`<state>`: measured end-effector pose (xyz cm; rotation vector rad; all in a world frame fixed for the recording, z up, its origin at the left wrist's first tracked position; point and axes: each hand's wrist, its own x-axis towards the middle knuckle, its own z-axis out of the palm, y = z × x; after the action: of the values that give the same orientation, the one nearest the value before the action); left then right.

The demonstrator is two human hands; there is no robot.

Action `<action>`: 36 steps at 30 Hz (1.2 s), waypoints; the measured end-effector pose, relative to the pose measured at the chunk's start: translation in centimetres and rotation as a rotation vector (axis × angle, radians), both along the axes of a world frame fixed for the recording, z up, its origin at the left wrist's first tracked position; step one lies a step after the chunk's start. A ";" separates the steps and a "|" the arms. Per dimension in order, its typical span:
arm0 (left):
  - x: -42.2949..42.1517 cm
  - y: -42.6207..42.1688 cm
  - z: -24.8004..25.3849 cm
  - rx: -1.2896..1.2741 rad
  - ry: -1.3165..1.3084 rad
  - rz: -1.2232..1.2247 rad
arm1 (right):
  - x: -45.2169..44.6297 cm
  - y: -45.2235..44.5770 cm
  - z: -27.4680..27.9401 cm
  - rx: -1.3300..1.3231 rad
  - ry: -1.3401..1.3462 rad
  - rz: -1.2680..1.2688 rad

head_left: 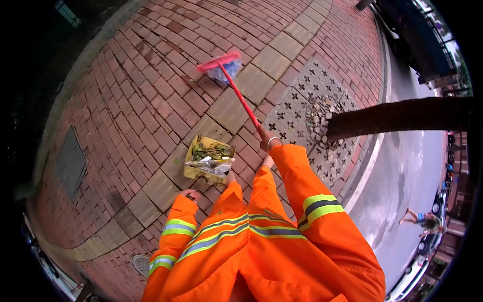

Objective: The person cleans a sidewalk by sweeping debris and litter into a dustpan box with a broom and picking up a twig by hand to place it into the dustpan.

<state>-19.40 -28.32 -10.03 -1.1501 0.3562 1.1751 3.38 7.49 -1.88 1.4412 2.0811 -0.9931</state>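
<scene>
In the head view, beyond the right hand (264,138) and its grip, up and to the left, the pink head of a broom (236,89) sits against a crumpled, see-through bluish plastic bag (222,74) on the red brick pavement (146,100). The right grip is narrow, wrapped around the upper end of the broom's red handle, which slants from it up to the head; the head's outline is slightly blurred. A pale ring-shaped bracelet (273,142) circles the wrist just behind that grip. To the left of the right grip and a little lower stands a yellow dustpan (193,171), holding green and brown leaves (209,150) with clear plastic (210,165) over their near side. The left hand (190,195) is just below and left of the dustpan, looking curled; whether its grip closes on anything I cannot tell. Both arms come from orange sleeves (289,158) with yellow and grey bands. Passing to the left of the right grip, a strip of beige paving slabs (256,83) crosses the bricks diagonally. Right of the same grip, a grey grate (292,115) with cross-shaped holes surrounds loose stones (322,116) at the foot of a tree trunk (397,119), and farther right lies the road (387,186).
</scene>
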 end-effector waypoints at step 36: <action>2.6 10.7 1.0 -0.031 0.036 0.380 | 14.3 5.2 -0.8 -0.117 -0.067 0.278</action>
<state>-16.83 -17.64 -9.00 -1.2601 0.1866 1.5264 17.64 12.65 -2.72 1.0763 2.0674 -0.9245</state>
